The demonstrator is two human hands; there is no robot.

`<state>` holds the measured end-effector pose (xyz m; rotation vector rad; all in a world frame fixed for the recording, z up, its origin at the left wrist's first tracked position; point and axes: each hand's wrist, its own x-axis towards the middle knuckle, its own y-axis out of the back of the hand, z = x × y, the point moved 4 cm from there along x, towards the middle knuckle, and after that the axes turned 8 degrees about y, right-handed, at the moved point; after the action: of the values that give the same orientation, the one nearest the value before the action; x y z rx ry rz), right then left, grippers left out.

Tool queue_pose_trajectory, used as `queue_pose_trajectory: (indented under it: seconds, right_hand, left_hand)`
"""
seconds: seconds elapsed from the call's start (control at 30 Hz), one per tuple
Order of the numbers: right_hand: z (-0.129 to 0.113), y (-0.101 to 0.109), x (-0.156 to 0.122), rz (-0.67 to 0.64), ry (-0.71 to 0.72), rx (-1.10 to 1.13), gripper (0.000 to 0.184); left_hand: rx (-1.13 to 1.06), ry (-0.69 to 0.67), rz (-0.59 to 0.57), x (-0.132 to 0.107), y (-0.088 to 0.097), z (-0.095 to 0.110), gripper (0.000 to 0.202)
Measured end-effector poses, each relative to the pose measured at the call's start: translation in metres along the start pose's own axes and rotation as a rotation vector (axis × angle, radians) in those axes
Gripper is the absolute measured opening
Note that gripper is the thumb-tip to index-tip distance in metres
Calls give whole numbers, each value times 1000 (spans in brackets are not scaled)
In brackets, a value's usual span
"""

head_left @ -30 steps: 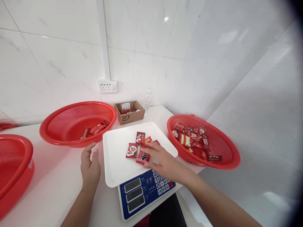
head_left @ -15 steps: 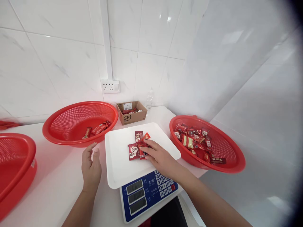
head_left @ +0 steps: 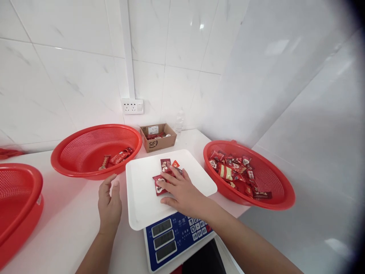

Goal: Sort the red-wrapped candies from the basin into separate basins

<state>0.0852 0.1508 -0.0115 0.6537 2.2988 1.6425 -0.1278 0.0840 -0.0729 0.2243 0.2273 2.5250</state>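
Note:
My right hand [head_left: 179, 192] lies with its fingers spread over several red-wrapped snack packets [head_left: 160, 185] in the middle of a white tray [head_left: 145, 207]. The fingers touch the packets from above and partly cover them. A dark red packet [head_left: 165, 165] shows beyond the fingertips, beside a small orange-red one [head_left: 176, 163]. The tray sits on a blue digital scale [head_left: 162, 262] with small displays and a keypad; my forearm covers part of the keys. To the left of the tray, my left hand [head_left: 110, 203] hovers with curved fingers apart from the thumb and nothing in it.
A red basket [head_left: 281, 190] full of wrapped snacks stands on the right. Another red basket [head_left: 65, 167] at back left holds a few packets. A third basket [head_left: 34, 179] is cut off at the left edge. Behind are a cardboard box [head_left: 161, 144] and a clear bottle [head_left: 179, 122].
My right hand has shifted slightly left and spread its fingers flatter over the packets. The packets have moved a little to the left. My left hand stays about where it was.

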Motion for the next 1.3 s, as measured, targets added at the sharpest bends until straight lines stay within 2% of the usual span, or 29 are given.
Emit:
queue_pose_trajectory:
  seconds: [0.2, 0.3, 0.43, 0.53, 0.63, 0.77, 0.9, 1.0, 1.1, 1.17, 1.23, 1.3]
  right_hand:
    - [-1, 7, -5, -24, -18, 111, 45]
    - [8, 12, -5, -16, -65, 124, 53]
    - [22, 11, 9, -48, -132, 85, 70]
    - [27, 9, 18, -89, -136, 75, 72]
    - [25, 14, 14, -70, -83, 101, 65]
    - [37, 29, -20, 74, -139, 112, 61]
    - [69, 41, -78, 278, -332, 43, 53]
    - [98, 42, -124, 329, -524, -28, 55]
    - [119, 37, -158, 320, -697, -44, 57]
    - [127, 33, -172, 273, -806, -25, 58]
    - [129, 29, -177, 240, -855, -19, 56]
    - [129, 28, -177, 239, -844, -30, 55]
  left_hand:
    - [-27, 5, -4, 1, 1, 0, 35]
    - [-15, 9, -5, 1, 1, 0, 35]
    - [-10, 23, -4, 1, 0, -1, 35]
    - [-16, 22, -10, 1, 1, -1, 36]
    - [-11, 24, -7, 1, 1, 0, 36]
    - [-28, 35, 2, 2, 2, 1, 36]
    - [-38, 60, 18, 1, 1, 1, 39]
    - [-41, 31, 31, -2, 1, 3, 41]
    - [13, 2, 62, -2, 3, 7, 44]
    - [99, -102, 83, 3, 6, 15, 45]
    - [216, -305, 82, 13, 8, 27, 44]
    - [340, -509, 50, 29, 9, 35, 43]
